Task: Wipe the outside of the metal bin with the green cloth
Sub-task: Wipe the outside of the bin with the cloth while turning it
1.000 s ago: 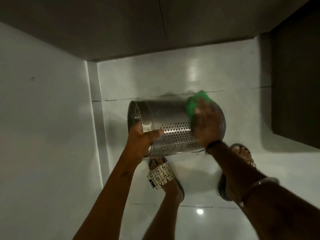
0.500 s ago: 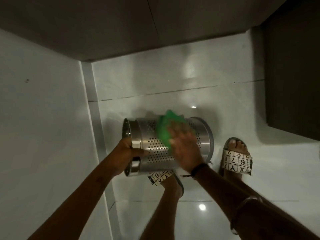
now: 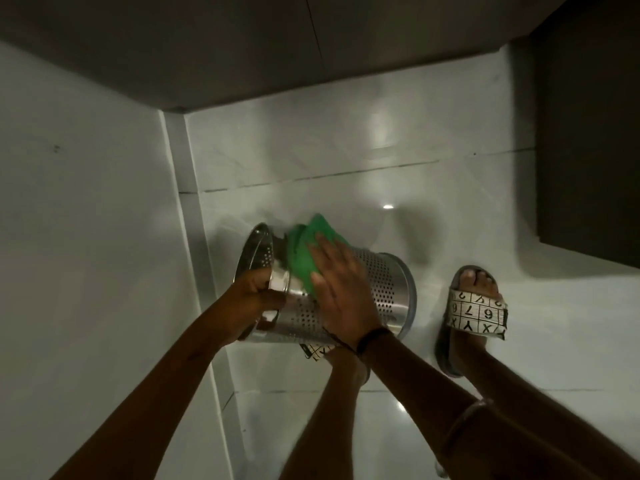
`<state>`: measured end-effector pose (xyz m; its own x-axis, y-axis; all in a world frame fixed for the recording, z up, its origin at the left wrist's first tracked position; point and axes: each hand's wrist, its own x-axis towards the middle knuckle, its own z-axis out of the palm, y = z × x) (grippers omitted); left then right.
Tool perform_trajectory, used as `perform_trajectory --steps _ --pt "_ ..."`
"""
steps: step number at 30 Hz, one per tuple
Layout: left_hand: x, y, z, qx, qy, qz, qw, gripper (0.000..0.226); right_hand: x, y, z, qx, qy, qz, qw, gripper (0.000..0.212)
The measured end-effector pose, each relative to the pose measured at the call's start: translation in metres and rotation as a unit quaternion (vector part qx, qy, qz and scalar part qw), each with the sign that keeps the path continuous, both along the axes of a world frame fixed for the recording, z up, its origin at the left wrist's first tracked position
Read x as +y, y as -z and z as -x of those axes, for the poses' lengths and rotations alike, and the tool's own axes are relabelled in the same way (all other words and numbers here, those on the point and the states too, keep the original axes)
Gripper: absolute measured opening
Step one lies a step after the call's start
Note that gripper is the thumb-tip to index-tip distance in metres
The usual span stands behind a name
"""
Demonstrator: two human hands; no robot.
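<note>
The perforated metal bin (image 3: 384,289) is held on its side above the floor, its open rim pointing left. My left hand (image 3: 254,294) grips that rim from below, thumb over the edge. My right hand (image 3: 341,289) lies flat on the bin's upper side and presses the green cloth (image 3: 306,256) against the wall close to the rim. The cloth bunches out past my fingertips. The bin's closed base faces right.
A white wall (image 3: 86,271) runs close along the left. Glossy white floor tiles (image 3: 346,161) lie below, with a dark cabinet front (image 3: 588,133) at the right. My feet in patterned sandals (image 3: 476,306) stand under and right of the bin.
My right hand has slid the green cloth leftward along the bin, from the base end to near the rim. The bin has dropped lower in view and tilted slightly.
</note>
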<state>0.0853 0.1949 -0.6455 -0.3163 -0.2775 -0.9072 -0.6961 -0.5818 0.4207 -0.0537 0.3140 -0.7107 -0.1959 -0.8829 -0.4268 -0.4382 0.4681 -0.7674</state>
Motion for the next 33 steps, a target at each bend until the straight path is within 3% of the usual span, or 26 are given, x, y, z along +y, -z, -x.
perform_trajectory --steps 4,6,7,9,12,15,17,20,22,24,26,29,31,33 --pt "0.003 0.008 0.005 -0.031 -0.030 -0.002 0.999 0.022 0.043 0.043 0.029 0.086 0.067 -0.177 0.978 0.052" --pt "0.010 0.012 0.009 -0.046 -0.016 0.019 0.999 0.036 0.023 0.051 0.039 0.071 0.119 -0.262 0.955 0.049" --pt "0.014 0.012 0.011 -0.048 -0.009 0.025 0.998 0.043 0.006 0.048 0.038 0.044 0.130 -0.258 0.956 0.049" --pt "0.022 0.007 0.009 -0.044 -0.003 0.023 0.999 0.043 -0.033 0.030 0.024 -0.022 0.122 -0.174 0.977 0.048" --pt "0.026 -0.004 0.002 -0.013 0.005 0.072 0.997 0.022 -0.072 -0.008 -0.002 -0.106 0.118 0.010 0.987 0.041" --pt "0.025 -0.012 0.002 0.000 0.039 0.125 0.991 0.029 -0.064 -0.024 -0.011 -0.043 0.015 0.129 0.991 0.045" --pt "0.026 -0.013 0.008 -0.034 0.101 0.158 0.982 0.038 -0.047 -0.012 0.002 -0.001 0.003 0.137 0.991 0.051" --pt "0.026 -0.010 0.012 -0.077 0.178 0.202 0.960 0.034 -0.028 0.026 0.039 -0.003 0.106 0.033 0.994 0.053" --pt "0.024 -0.010 0.019 -0.037 0.158 0.182 0.970 0.026 -0.029 0.052 0.064 -0.039 0.207 -0.062 0.976 0.052" --pt "0.023 -0.009 0.032 0.017 0.115 0.158 0.981 0.037 -0.043 0.058 0.073 -0.078 0.279 -0.122 0.949 0.054" --pt "0.024 -0.011 0.044 0.016 0.090 0.168 0.982 0.037 -0.060 0.044 0.064 -0.097 0.302 -0.107 0.942 0.059" --pt "0.016 -0.012 0.039 -0.025 0.075 0.208 0.975 0.038 -0.075 0.007 0.039 -0.131 0.264 -0.007 0.955 0.055" --pt "0.006 -0.016 0.028 -0.044 0.074 0.218 0.972 0.019 -0.075 -0.017 0.015 -0.183 0.199 0.078 0.960 0.047" --pt "-0.001 -0.020 0.014 -0.058 0.086 0.222 0.969 0.013 -0.073 -0.024 0.001 -0.141 0.095 0.125 0.977 0.051"
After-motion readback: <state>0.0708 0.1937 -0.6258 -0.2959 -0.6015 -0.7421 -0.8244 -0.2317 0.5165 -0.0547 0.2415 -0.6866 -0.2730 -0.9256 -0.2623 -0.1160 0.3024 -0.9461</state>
